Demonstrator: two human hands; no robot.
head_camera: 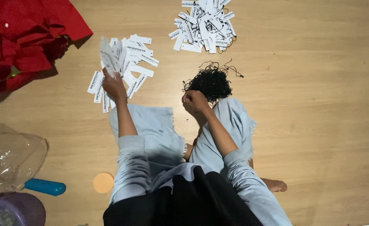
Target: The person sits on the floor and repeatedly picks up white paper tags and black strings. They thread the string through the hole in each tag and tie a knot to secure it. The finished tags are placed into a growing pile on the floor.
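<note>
Seated on the wooden floor [318, 125], legs folded, pale frayed-hem trousers and grey sleeves visible from above.

Left hand [114, 86]: raised just above the floor, fingers closed around a fanned bunch of white paper tags [109, 56]; bunch blurred, exact count not discernible. Directly beneath and beside this hand: loose pile of white tags [136, 62], narrow rectangular strips with dark print, spread flat on the floor, some overlapping.

Right hand [195, 101]: curled into a loose fist, fingertips pressed together at the near edge of a tangle of black string loops [211, 81]. Whether a single loop is pinched between the fingertips: cannot tell. Tangle resting on the floor just ahead of the right knee, a few stray loops trailing out toward the far side.

Second heap of white tags [203, 25]: further away, near the top edge of the view, with thin black strings showing among the strips. Well apart from both hands.

Surroundings:
- Red fabric [25, 33], crumpled, top left corner.
- Clear plastic bag [8, 155], crinkled, at the left edge.
- Blue cylindrical object [45, 186], lying flat near the bag.
- Round orange disc [103, 183], flat on the floor beside the left thigh.
- Purple container [8, 209], partly cut off at the bottom left corner.
- Bare foot [274, 185], visible to the right of the right leg.
</note>
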